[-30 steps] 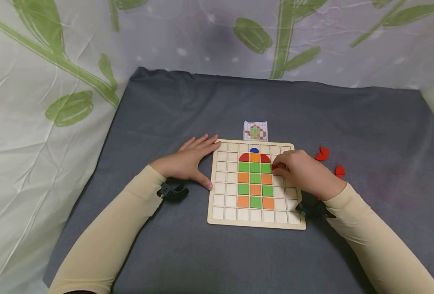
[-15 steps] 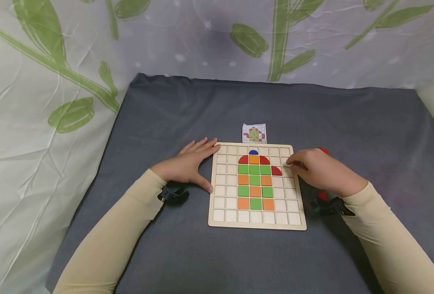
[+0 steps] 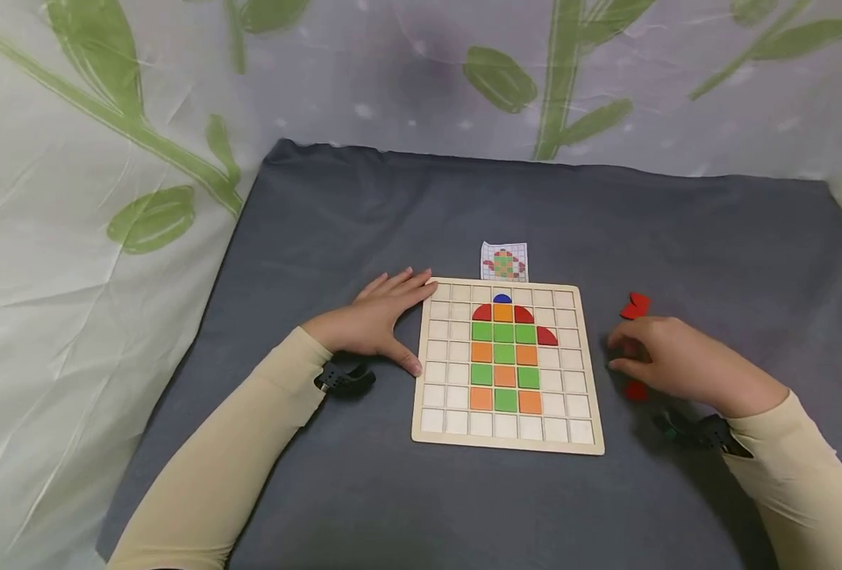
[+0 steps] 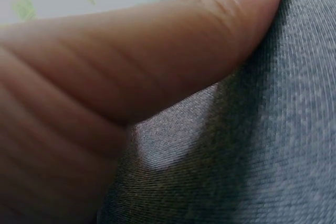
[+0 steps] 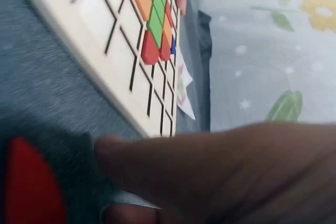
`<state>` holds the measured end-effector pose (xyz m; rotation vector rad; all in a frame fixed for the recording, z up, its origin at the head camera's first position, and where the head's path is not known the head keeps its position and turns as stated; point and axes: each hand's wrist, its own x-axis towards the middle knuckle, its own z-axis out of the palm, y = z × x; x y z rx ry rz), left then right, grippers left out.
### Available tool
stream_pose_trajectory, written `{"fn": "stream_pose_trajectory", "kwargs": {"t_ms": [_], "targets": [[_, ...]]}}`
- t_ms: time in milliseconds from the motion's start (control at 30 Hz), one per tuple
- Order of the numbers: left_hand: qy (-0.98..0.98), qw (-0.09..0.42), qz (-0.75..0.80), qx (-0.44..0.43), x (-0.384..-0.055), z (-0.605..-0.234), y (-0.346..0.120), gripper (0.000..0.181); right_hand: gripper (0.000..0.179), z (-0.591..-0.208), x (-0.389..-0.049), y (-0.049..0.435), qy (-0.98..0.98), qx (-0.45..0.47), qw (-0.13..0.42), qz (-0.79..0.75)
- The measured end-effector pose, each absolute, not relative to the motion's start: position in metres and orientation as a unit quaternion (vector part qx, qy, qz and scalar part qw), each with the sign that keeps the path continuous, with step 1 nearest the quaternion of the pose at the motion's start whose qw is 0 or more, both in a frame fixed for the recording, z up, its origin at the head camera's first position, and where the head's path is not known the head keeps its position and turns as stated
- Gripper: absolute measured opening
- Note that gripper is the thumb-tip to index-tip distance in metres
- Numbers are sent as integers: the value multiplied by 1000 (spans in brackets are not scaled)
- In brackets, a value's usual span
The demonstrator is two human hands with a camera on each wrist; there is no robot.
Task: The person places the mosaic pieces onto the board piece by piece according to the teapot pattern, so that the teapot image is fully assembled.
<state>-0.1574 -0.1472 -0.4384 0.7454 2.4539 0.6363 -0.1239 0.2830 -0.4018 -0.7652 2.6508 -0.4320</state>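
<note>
A wooden grid board (image 3: 441, 420) lies on the grey cloth, with green and orange squares (image 3: 503, 354) set in its middle columns. Red quarter-round pieces (image 3: 524, 314) and a blue half-round piece (image 3: 502, 298) sit near its top, and one red quarter-round (image 3: 547, 336) fills a cell farther right. My left hand (image 3: 373, 321) spreads along the board's left edge, thumb and fingertips at the rim. Right of the board, my right hand (image 3: 684, 364) hovers over loose red pieces, thumb and forefinger apart. One red piece (image 5: 32, 184) shows large in the right wrist view.
A small printed pattern card (image 3: 504, 262) lies just beyond the board's far edge. Loose red pieces (image 3: 635, 305) lie right of the board, with another red piece (image 3: 636, 390) partly under my right hand. A patterned curtain (image 3: 421, 71) hangs behind the cloth.
My right hand has let go of a red quarter-round in a board cell and moved right, off the board, to the loose red pieces. The left hand stays at the board's edge.
</note>
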Motion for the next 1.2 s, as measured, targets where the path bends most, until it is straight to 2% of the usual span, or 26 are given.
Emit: {"fn": "stream_pose_trajectory", "kwargs": {"t_ms": [133,400,600,733,833,1067,1200], "targets": [[902,246,233,270,-157,-439,-148,133,23,-403,-111,293,935,-281,157,-151],[902,253,235,261,-156,-436,-147,133,31,-404,-102,296,924,-293,190,-158],[901,253,236,262,-156,-436,-146,132,19,-402,-100,287,930,-282,173,-159],[902,252,235,261,-156,-437,-146,132,30,-399,-103,275,939,-277,154,-134],[902,251,236,261,-156,-438,-147,133,32,-397,-107,267,941,-278,149,-121],[901,247,237,267,-156,-439,-146,133,25,-392,-118,254,935,-278,182,-122],[902,241,238,269,-157,-438,-148,134,20,-394,-126,247,932,-287,175,-134]]}}
